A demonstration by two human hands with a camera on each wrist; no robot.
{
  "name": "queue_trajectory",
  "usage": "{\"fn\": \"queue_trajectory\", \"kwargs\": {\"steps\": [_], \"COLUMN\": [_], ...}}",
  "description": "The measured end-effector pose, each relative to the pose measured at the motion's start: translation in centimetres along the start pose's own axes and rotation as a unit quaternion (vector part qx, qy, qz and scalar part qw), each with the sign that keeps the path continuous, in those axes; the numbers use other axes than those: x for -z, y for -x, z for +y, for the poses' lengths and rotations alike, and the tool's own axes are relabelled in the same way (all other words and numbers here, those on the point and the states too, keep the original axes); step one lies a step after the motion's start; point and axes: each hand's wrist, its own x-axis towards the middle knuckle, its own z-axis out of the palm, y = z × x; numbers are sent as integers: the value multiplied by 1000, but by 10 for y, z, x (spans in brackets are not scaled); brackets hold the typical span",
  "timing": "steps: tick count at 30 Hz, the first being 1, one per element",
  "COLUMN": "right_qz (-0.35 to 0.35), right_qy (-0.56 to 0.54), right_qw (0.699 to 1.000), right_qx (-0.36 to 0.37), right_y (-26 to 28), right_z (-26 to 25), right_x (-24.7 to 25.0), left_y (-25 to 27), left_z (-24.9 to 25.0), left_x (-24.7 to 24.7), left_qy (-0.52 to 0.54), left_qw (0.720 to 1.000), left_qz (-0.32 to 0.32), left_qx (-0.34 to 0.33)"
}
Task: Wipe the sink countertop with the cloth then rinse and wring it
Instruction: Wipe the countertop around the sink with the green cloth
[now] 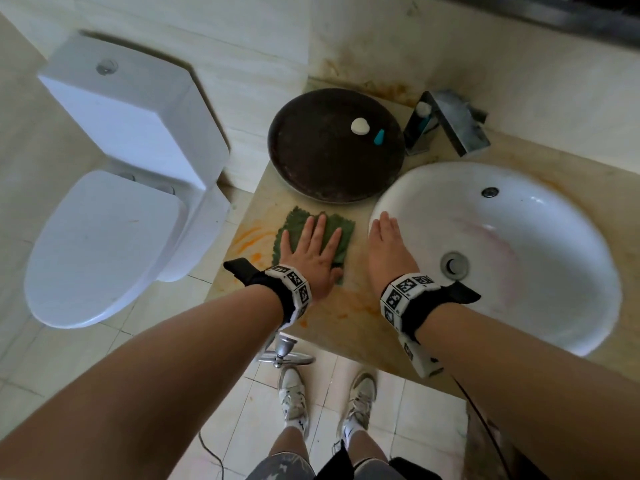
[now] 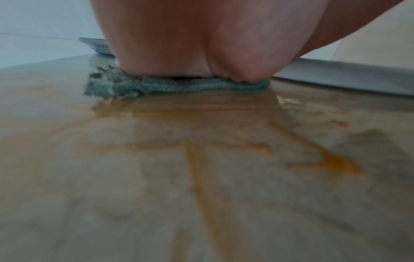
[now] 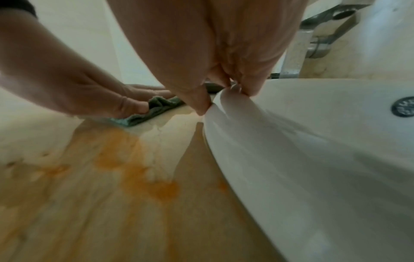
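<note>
- The left hand (image 1: 313, 252) lies flat on the green cloth (image 1: 341, 233), fingers straight and slightly spread, palm pressing it onto the countertop (image 1: 332, 323); the thumb rests along the cloth's near edge.
- The cloth sits on the beige countertop between the dark round tray (image 1: 336, 147) and the front edge, just left of the sink (image 1: 502, 258). In the left wrist view its frayed edge (image 2: 179, 86) is squashed under the heel of the palm.
- Orange smears (image 1: 251, 235) mark the countertop to the left of the cloth and in front of it; in the right wrist view a wet orange patch (image 3: 134, 170) spreads toward the camera.
- The right hand (image 1: 388, 251) rests on the left rim of the white sink, fingers straight and together, holding nothing; its fingertips (image 3: 201, 106) touch the rim.
- On the tray lie a white rounded piece (image 1: 360, 126) and a small teal object (image 1: 379, 137).
- A metal tap (image 1: 450, 123) stands behind the sink, and the drain (image 1: 454, 266) is at the bottom of the basin.
- A white toilet (image 1: 117, 188) with its lid down stands left of the countertop.
- Both wrists wear black bands with black-and-white square marker patterns (image 1: 298, 282); no readable writing shows on them or elsewhere.
</note>
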Motion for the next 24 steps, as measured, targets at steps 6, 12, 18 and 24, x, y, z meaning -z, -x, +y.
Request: {"fn": "queue_trajectory", "kwargs": {"steps": [6, 12, 18, 24], "right_qz": [-5, -8, -15, -17], "right_qy": [-60, -69, -72, -51], "right_qw": [997, 996, 996, 997], "right_qx": [-47, -54, -45, -49], "right_y": [2, -1, -5, -8], "right_z": [1, 8, 9, 8], "right_x": [5, -2, -4, -4], "left_y": [-3, 5, 36, 17], "left_z": [-33, -78, -38, 27], "left_x": [9, 6, -9, -7], "left_qy": [30, 40, 15, -19], "left_qw": [998, 993, 999, 997], "left_qz": [14, 29, -15, -55], "left_qx": [49, 106, 44, -46]}}
